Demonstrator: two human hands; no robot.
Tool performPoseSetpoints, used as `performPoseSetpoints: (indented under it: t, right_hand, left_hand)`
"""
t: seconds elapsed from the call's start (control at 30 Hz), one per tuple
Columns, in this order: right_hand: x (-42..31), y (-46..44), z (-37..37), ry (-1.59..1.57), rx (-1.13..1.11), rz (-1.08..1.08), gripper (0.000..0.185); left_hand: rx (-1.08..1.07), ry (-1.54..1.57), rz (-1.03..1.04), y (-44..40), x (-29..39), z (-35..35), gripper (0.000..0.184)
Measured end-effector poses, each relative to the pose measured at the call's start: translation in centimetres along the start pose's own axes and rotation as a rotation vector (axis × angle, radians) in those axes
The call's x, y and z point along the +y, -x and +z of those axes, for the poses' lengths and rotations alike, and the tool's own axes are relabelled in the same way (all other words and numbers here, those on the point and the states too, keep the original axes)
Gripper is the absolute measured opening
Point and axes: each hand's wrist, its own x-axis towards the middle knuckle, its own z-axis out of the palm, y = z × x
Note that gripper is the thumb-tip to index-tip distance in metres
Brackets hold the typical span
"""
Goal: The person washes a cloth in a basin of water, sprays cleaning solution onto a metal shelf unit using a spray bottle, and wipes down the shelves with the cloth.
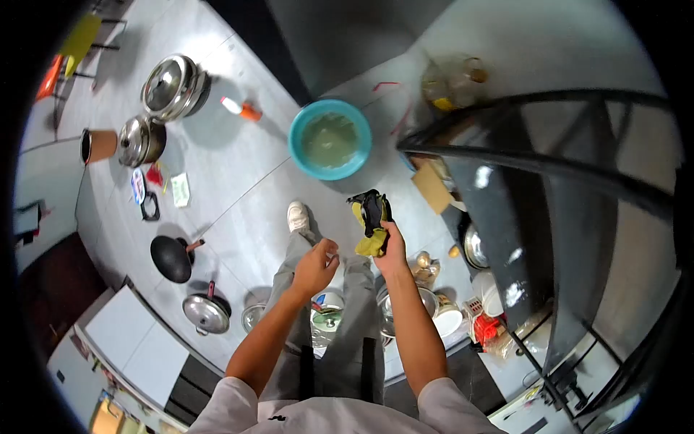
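Note:
My right hand [392, 249] grips a crumpled yellow-green and black cloth [373, 220], holding it up in front of my legs. Its exact kind is hard to make out; part of it hangs loose in folds. My left hand [316, 267] is to the left of the cloth and apart from it. Its fingers are curled in and nothing shows in them. Beyond both hands, a turquoise basin [295, 145] of cloudy water stands on the floor.
A bottle with an orange top [242, 109] is left of the basin. Steel pots [173, 87], a wok [172, 259] and a lidded pan [206, 313] lie at left. A black-framed staircase [520, 159] rises at right, near a cardboard box [431, 186]. More cookware surrounds my legs.

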Motion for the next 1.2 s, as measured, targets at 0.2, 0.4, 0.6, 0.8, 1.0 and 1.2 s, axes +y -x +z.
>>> performPoseSetpoints:
  t: [0.2, 0.4, 0.6, 0.8, 1.0, 1.2]
  right_hand:
    - [7.4, -20.6, 3.3, 0.005, 0.136, -0.048, 0.030]
    - [8.4, -30.4, 8.7, 0.552, 0.390, -0.204, 0.036]
    - [13.8, -26.2, 4.1, 1.520, -0.151, -0.542, 0.032]
    - [12.7, -26.9, 0.3, 1.772, 0.008, -0.129, 0.033]
    - [9.4, -33.5, 1.2, 1.722, -0.029, -0.591, 0.031]
    - [9.3, -43.8, 2.3, 1.937, 0.098, -0.887, 0.065]
  left_hand:
    - [-0.005, 0.076, -0.281, -0.1, -10.7, -0.4, 0.024]
    - [-0.148, -0.009, -0.361, -1.6, -16.3, -0.4, 0.027]
    - [-0.173, -0.209, -0.184, -7.3, -16.5, -1.4, 0.026]
    - [-0.120, -0.488, 0.078, -21.7, -18.3, -2.5, 0.019]
    - [-0.056, -0.787, 0.324, -38.4, -18.9, -1.7, 0.030]
    - [0.037, -0.974, 0.505, -49.1, -24.6, 3.2, 0.061]
